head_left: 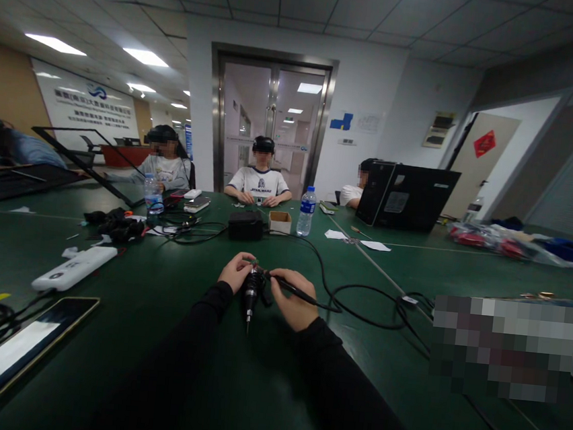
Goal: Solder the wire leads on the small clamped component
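My right hand [295,302] grips a slim black soldering iron [292,288] like a pen, its tip pointing left and its cable trailing off to the right. My left hand [236,272] is closed, with thumb and fingertips together at the far end of a black, ribbed tool body [252,286]. This body lies between my hands, its thin silver tip directed toward me. A tiny reddish and green part [255,263] shows at the left fingertips, too small to name. The iron's tip is close to that spot; whether it touches, I cannot tell.
Ahead are a black box [245,225], a small open carton [280,222] and a water bottle [306,211]. A black cable [370,289] loops at right. A white power strip [74,267] and phone [19,358] lie left. Several people sit around the green table.
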The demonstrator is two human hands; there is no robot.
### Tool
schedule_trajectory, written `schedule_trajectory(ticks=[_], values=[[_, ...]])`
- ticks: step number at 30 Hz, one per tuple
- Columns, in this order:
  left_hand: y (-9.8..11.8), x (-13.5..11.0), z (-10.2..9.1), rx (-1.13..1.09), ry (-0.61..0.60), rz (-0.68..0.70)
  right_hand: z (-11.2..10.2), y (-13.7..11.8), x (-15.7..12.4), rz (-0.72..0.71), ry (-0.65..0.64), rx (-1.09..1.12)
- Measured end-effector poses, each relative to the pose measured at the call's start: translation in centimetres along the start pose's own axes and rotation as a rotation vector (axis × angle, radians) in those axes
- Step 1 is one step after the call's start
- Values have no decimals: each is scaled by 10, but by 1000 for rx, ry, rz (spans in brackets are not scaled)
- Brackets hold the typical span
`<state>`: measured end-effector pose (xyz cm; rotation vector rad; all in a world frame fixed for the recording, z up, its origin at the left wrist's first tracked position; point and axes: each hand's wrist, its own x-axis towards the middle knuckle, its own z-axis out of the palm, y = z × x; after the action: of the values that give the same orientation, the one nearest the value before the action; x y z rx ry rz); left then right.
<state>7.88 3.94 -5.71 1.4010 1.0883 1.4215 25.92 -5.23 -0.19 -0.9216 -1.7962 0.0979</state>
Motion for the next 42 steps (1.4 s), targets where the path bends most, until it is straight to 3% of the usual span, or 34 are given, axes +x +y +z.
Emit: schedule_trajectory(ticks=[35,42], values=[[-5,2,-1,19,4,11,2,3,1,25,-27,-10],[-8,3,-3,210,38,-63,-2,2,2,15,78,-30]])
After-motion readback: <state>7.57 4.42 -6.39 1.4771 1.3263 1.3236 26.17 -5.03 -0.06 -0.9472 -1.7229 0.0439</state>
